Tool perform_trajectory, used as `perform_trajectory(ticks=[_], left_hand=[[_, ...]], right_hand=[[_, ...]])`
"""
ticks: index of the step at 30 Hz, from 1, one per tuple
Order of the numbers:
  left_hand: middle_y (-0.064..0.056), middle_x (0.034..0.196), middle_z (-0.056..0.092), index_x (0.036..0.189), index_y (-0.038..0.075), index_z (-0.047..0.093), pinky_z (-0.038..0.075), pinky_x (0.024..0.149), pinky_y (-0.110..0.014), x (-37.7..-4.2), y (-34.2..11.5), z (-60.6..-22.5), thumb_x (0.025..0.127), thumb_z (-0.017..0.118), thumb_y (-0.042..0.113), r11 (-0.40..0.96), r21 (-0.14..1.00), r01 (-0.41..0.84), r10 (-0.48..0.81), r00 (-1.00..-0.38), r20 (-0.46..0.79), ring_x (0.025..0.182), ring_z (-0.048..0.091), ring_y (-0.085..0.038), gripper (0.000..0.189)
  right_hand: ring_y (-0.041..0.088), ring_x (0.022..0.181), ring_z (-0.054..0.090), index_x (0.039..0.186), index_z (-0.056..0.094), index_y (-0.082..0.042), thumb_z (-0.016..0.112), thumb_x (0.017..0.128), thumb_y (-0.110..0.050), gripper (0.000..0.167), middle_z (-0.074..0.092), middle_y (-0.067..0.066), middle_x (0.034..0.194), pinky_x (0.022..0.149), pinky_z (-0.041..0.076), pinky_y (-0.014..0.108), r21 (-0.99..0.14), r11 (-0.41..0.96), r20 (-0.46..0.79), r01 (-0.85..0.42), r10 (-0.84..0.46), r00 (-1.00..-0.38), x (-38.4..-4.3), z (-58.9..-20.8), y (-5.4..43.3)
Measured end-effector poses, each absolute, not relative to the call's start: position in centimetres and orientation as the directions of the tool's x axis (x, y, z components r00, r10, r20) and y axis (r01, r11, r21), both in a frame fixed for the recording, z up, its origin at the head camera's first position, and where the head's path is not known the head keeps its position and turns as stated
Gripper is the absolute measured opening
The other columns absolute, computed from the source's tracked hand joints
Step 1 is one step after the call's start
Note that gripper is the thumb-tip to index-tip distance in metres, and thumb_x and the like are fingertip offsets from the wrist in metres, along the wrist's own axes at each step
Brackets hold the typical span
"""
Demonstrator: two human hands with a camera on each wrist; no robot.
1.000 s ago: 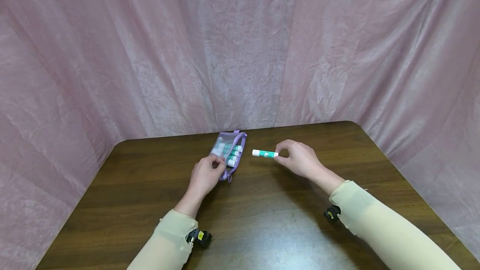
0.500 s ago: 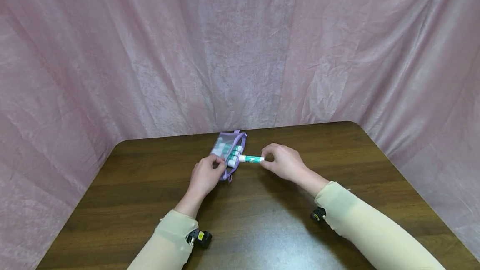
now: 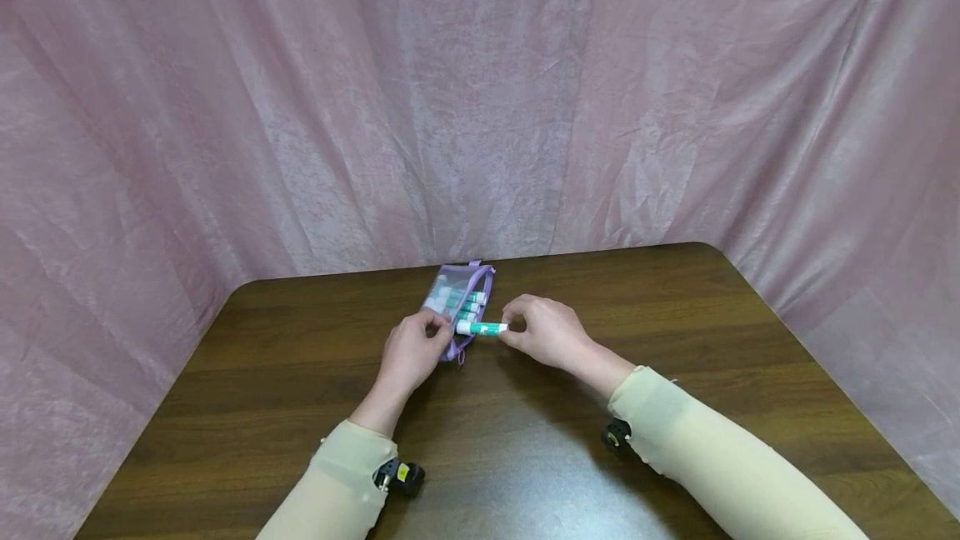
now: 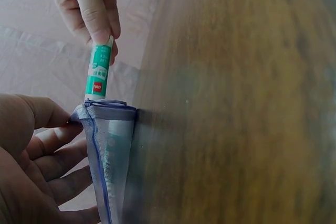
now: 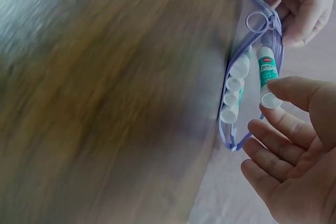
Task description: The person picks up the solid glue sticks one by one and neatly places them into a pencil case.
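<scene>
A purple-edged mesh zipper pouch (image 3: 459,277) lies on the table with its mouth facing right. Several green-and-white glue sticks (image 5: 231,98) rest inside it in a row, white ends toward the opening. My left hand (image 3: 412,349) pinches the upper edge of the pouch mouth between thumb and forefinger, keeping it spread. Between thumb and forefinger, my right hand (image 3: 551,330) pinches one end of another glue stick (image 3: 486,328). The far white end of that stick is inside the pouch mouth, above the row, as the right wrist view shows.
The brown wooden table (image 3: 300,373) carries the pouch near its far edge. A pink velvet curtain (image 3: 465,107) hangs behind and on both sides. A zipper ring (image 5: 256,22) dangles at the near corner of the pouch mouth.
My right hand has moved left and slightly nearer, bringing the glue stick from beside the pouch into its mouth. My left hand has stayed on the pouch edge.
</scene>
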State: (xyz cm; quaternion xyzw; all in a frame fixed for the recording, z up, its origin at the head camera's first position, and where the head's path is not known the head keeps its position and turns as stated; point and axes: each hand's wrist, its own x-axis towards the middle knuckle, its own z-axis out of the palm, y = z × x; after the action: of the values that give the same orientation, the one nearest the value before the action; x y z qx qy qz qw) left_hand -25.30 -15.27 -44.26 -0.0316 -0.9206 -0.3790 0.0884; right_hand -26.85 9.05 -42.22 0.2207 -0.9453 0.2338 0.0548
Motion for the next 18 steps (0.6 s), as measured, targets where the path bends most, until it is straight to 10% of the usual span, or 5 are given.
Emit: perform_trajectory(ticks=[18], left_hand=[[-0.003,0.122,0.081,0.096,0.014,0.080,0.052,0.087,-0.048,-25.3,-15.3,-44.2,0.099,0.072,0.020,0.703,0.702,0.117,-0.007,-0.985,0.172,0.100,0.069,-0.028,0.011]], right_hand=[[0.018,0.093,0.071,0.096,0.078,-0.020,0.088,0.094,-0.027,0.012,0.078,-0.004,0.114,0.076,0.056,0.042,-0.414,0.787,0.230,-0.457,-0.396,-0.889,-26.7,-42.7,7.3]])
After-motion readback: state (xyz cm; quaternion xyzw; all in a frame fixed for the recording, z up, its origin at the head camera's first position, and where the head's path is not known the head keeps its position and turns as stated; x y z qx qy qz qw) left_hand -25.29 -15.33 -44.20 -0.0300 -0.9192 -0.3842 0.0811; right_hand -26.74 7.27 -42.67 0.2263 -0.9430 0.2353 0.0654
